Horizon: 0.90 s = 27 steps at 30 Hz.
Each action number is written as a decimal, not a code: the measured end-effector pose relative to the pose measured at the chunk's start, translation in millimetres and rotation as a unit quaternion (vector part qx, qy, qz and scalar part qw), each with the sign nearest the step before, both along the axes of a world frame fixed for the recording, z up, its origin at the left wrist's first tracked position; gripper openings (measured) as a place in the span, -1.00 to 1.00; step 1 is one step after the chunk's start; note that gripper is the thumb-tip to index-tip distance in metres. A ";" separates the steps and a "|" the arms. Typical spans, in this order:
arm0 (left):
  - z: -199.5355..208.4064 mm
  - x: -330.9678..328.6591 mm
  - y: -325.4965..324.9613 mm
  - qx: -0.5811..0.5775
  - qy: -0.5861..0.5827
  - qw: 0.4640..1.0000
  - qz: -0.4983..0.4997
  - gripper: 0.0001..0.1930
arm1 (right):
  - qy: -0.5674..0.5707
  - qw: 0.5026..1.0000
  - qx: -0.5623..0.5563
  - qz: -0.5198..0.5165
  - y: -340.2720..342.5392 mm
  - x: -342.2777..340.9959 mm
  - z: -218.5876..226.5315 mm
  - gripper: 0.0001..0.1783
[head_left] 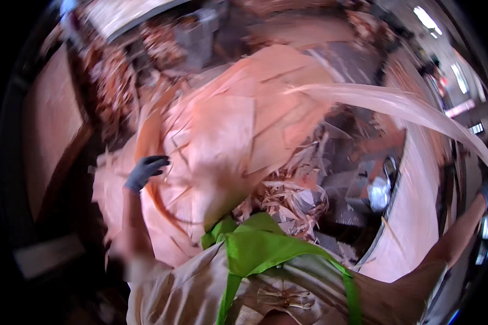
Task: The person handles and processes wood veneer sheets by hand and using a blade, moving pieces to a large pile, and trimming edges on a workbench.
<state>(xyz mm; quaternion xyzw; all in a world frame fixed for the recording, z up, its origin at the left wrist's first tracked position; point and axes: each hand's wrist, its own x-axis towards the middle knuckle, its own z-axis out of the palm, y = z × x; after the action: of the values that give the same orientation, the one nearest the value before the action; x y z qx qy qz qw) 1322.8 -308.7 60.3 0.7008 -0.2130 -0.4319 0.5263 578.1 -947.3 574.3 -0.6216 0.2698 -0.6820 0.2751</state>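
Note:
My left hand (pixel 148 171), in a grey glove with dark fingertips, is held over the left part of a large pile of thin pinkish wood veneer sheets (pixel 222 127). Its fingers point to the right, stretched out, with nothing seen in them. Far out at the right rim, my right hand (pixel 487 194) shows only in part at the end of my outstretched arm; its fingers are hidden and blurred. A long, pale veneer strip (pixel 387 100) arches from the pile towards that hand. Whether the hand grips the strip's end cannot be made out.
Veneer scraps (pixel 293 200) lie heaped in front of me. A curved stack of veneer (pixel 417 200) stands at the right, beside a clear plastic-like item (pixel 379 194). A wooden board (pixel 54 130) leans at the left. More shavings (pixel 114 81) and a grey box (pixel 197 40) are farther back.

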 end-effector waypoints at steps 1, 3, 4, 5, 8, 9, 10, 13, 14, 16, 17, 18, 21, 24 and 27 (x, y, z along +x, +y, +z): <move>23.1 3.7 -10.8 -0.027 0.026 0.998 0.047 -0.66 | -0.012 1.000 0.009 -0.015 19.8 -6.0 -6.2 -0.55; 41.9 22.6 -20.9 -0.040 -0.100 0.992 0.071 -0.64 | -0.054 0.998 0.018 -0.023 65.3 1.2 -16.8 -0.50; 44.4 32.2 -32.7 -0.069 -0.197 0.977 0.050 -0.63 | -0.085 0.996 0.021 -0.028 91.3 5.5 -18.5 -0.47; 51.8 32.9 -50.6 -0.101 -0.290 0.951 0.036 -0.61 | -0.112 0.993 0.020 -0.037 114.9 8.6 -21.8 -0.44; 111.0 -27.9 -113.0 -0.183 -0.374 0.909 0.022 -0.56 | 0.125 0.964 -0.099 -0.211 155.1 -9.9 -70.0 -0.58; 127.0 -55.5 -133.8 -0.214 -0.409 0.887 -0.006 -0.54 | 0.253 0.890 -0.180 -0.334 175.1 -16.3 -84.8 -0.64; 147.8 -93.6 -153.3 -0.219 -0.396 0.890 -0.055 -0.48 | 0.294 0.848 -0.215 -0.386 198.5 -20.9 -97.9 -0.67; 174.5 -193.9 -201.0 -0.267 -0.432 0.838 -0.202 -0.36 | 0.199 0.891 -0.279 -0.297 224.4 -59.5 -156.7 -0.74; 180.1 -225.0 -211.0 -0.290 -0.427 0.822 -0.243 -0.32 | 0.109 0.938 -0.228 -0.238 231.4 -70.8 -179.3 -0.77; 178.7 -296.8 -236.2 -0.334 -0.381 0.809 -0.299 -0.22 | 0.005 0.988 -0.105 -0.112 267.0 -91.8 -215.5 -0.81; 182.9 -328.3 -240.6 -0.353 -0.356 0.810 -0.304 -0.16 | -0.056 0.997 -0.043 0.023 281.6 -98.0 -230.2 -0.82; 184.4 -368.5 -250.1 -0.388 -0.319 0.807 -0.311 -0.12 | -0.118 0.984 0.033 0.131 301.2 -110.1 -243.9 -0.83; 202.0 -486.9 -269.6 -0.442 -0.267 0.777 -0.360 -0.07 | -0.259 0.935 0.187 0.152 395.1 -118.2 -247.4 -0.84; 211.0 -570.7 -259.4 -0.380 -0.201 0.729 -0.533 -0.16 | -0.340 0.878 0.322 0.096 461.8 -140.0 -245.4 -0.86; 219.1 -663.2 -221.9 -0.251 -0.189 0.685 -0.658 -0.52 | -0.200 0.923 0.271 0.186 499.8 -205.4 -284.0 -0.83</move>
<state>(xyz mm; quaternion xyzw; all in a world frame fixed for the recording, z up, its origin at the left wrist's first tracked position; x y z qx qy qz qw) 659.7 -530.5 279.4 0.2892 -0.8147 -0.4559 0.2117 372.7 -447.5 290.3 -0.4131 0.2635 -0.6293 0.6032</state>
